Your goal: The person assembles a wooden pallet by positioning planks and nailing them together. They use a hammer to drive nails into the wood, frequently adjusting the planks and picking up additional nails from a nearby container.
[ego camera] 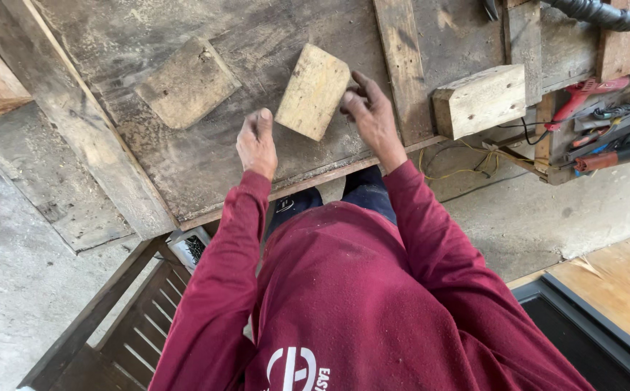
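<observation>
Our right hand [371,116] pinches the wood block [313,90] on the table [184,159], left hand [257,141] loosely curled and empty; that thin grip could let it twist.

Work surface: a worn, grey-brown wooden plank table [184,156], scuffed and dusty, with a thick weathered beam [76,130] running along its left edge and a narrower upright plank [402,65] crossing its right part. Floor: pale grey concrete floor [10,282], stained in places. At lower left stands a dark brown slatted wooden frame [134,333]. At lower right lies an orange-tan wooden board [619,289], bordered by a black rectangular frame [590,333]. At the right edge a wooden rack [547,145] holds red and orange-handled hand tools [605,156]. Loose yellow wires [467,156] hang beneath the table edge. Lighting is even, diffuse daylight.
</observation>
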